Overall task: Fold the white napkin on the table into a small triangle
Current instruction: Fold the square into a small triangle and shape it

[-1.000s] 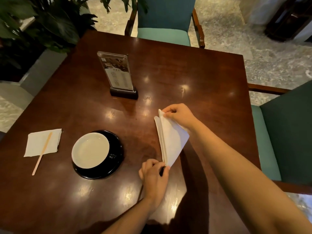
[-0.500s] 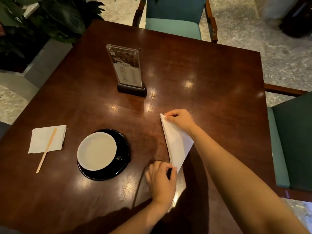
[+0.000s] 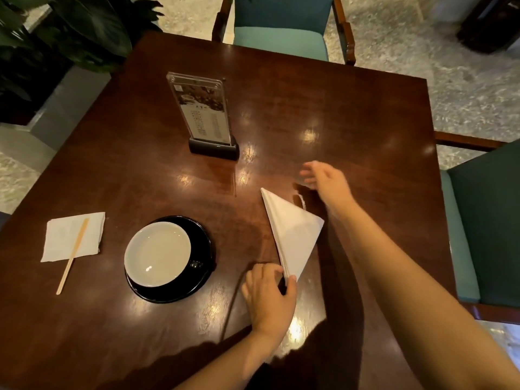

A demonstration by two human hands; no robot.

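Note:
The white napkin [image 3: 292,235] lies flat on the dark wooden table [image 3: 351,114], folded into a long triangle with its point toward the far side. My left hand [image 3: 270,294] pinches the napkin's near tip between thumb and fingers. My right hand [image 3: 326,181] hovers just beyond the napkin's far right edge, blurred, fingers spread and holding nothing.
A white cup on a black saucer [image 3: 168,258] stands left of the napkin. Further left a second napkin [image 3: 73,236] carries a wooden stirrer [image 3: 72,251]. An acrylic menu stand [image 3: 205,114] stands at mid-table. Teal chairs [image 3: 281,26] sit at the far and right sides.
My right hand has let go of the napkin's far corner and lifted away to the right. The napkin now lies flat as a triangle. My left hand keeps its hold.

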